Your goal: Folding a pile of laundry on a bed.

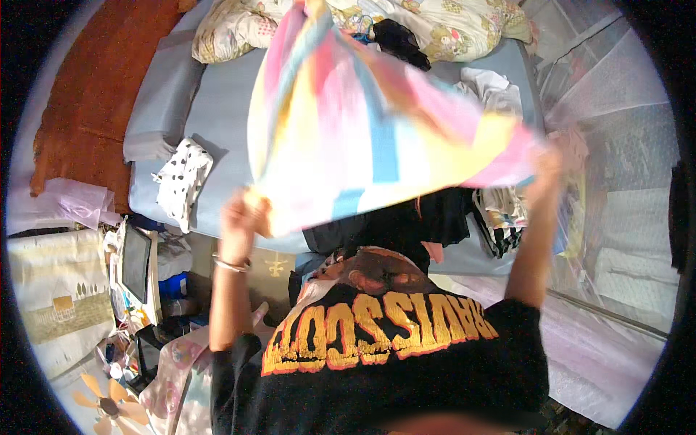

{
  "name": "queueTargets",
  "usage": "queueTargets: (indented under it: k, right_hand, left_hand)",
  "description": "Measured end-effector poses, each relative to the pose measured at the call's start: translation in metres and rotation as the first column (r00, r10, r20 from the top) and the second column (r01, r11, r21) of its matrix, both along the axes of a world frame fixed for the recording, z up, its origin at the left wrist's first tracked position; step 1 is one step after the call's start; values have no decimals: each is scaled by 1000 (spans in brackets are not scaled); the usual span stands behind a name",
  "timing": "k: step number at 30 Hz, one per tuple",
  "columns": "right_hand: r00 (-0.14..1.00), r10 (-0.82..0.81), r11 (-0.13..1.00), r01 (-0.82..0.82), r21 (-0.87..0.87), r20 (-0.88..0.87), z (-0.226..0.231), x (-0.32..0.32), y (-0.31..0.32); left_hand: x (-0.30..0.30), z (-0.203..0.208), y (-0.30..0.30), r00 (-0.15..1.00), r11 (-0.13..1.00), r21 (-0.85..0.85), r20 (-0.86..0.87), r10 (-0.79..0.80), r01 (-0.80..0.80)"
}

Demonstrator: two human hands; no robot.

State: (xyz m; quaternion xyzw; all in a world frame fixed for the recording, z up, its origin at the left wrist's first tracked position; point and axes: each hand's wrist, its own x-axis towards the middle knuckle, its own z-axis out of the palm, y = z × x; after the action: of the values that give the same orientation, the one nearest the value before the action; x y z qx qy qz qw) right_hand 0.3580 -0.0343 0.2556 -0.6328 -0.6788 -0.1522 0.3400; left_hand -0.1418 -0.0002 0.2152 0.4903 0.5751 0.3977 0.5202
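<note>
My left hand [243,217] is at 9 o'clock, fingers curled closed around the bottom corner of a pastel striped sheet of cloth [384,138], with a bangle [230,265] on that wrist. My right hand [547,172] is up between 2 and 3, pretty blurry, but it looks closed on the opposite corner; can't make out each finger. The cloth itself is spread between my hands and up toward 12, pink, yellow, blue and white, also blurred, hanging over the blue-grey mattress [221,101].

Just below its lower edge, near the middle of the dial, there's some black clothing [435,217]. At 3, near my right forearm, a striped garment [502,221]. White spotted fabric [186,177] lies between 9 and 10, a white garment [493,87] around 1:30, and a patterned quilt [478,29] bunched toward 1. Way out, mesh netting [616,94] at 2 and an orange-bladed fan [109,406] near 8.
</note>
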Motion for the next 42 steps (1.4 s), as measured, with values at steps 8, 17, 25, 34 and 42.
queueTargets:
  k: [8, 17, 25, 34, 42]
  right_hand:
    - [266, -799, 529, -117, -841, -540, -276, -92, -177]
    - [859, -439, 770, 208, -603, -263, -288, -85, -104]
    - [929, -270, 480, -98, -872, -253, -280, -110, -41]
    - [750, -119, 912, -175, -370, -650, -139, -48, 3]
    - [765, -49, 981, 157, 111, -642, 34, -53, -26]
  left_hand:
    - [-95, -343, -182, 937, 905, -266, -21, -349, 332]
    - [-16, -273, -3, 740, 972, 141, -671, -47, 189]
    - [125, -222, 97, 612, 896, 151, -775, -155, 418]
    - [130, -160, 198, 773, 768, 446, -627, -98, 459]
    - [97, 78, 150, 961, 313, 938, -212, 177, 150]
